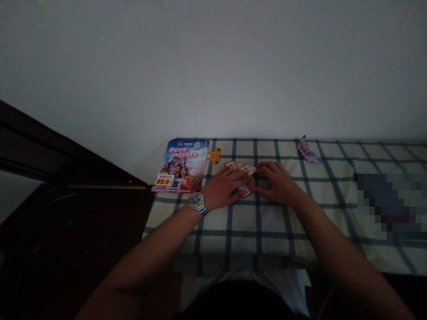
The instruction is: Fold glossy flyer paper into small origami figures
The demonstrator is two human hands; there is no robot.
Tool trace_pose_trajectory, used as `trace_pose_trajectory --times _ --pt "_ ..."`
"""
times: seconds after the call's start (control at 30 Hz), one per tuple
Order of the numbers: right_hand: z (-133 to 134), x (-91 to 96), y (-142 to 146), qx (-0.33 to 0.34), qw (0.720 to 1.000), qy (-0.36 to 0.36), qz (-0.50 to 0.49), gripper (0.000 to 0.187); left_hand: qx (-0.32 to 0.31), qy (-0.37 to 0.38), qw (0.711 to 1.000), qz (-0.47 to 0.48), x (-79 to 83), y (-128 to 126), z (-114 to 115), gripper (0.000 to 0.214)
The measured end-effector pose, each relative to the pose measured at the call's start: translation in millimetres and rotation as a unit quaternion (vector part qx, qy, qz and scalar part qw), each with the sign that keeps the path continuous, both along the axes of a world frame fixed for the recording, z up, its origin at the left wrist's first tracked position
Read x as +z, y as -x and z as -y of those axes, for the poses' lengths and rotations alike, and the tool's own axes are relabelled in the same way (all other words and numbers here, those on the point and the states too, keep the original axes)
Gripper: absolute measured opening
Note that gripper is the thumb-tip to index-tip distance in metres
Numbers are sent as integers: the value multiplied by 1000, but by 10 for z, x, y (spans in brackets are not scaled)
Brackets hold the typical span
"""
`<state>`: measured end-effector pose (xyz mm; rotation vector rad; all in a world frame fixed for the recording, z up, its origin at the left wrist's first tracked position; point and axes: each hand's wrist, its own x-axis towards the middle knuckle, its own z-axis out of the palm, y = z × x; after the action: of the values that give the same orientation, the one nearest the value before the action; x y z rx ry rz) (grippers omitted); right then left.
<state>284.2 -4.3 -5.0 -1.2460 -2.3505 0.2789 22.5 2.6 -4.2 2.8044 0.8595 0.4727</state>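
Left hand [223, 189] and right hand [278, 183] pressed red-and-white paper [246, 180] on checked cloth [233, 226].
Both lay open; a nearby leaflet stack [180, 165] read 89.9.

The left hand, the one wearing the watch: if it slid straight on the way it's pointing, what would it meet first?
The left hand would meet the red-and-white printed paper first; it seems already to touch it, though depth is hard to judge. Just past lies the right hand.

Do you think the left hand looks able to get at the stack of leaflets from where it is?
Probably yes: the left hand lies near the leaflets, with only checked cloth between them.
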Motion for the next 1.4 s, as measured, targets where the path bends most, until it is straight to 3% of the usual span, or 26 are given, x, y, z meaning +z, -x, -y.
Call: trace_pose_trajectory --times 0.1,0.23,0.8,1.07,1.4 --pt "-68 -35 -34 -19 999 3 -35 20 -3 0 1000 3 -1 4 -6 46" --pt "-122 -78 -37 -58 995 -1 -86 11 -12 8 1000 11 1 7 -9 47" --pt "-178 -76 52 -138 986 -31 -88 5 -17 23 999 21 -23 3 -12 45" --pt "-137 -95 -95 -43 996 -23 -71 17 -11 16 1000 10 -13 14 -8 44" --pt "-152 -125 -97 -49 998 -21 -40 19 -6 18 1000 3 17 12 -6 43"
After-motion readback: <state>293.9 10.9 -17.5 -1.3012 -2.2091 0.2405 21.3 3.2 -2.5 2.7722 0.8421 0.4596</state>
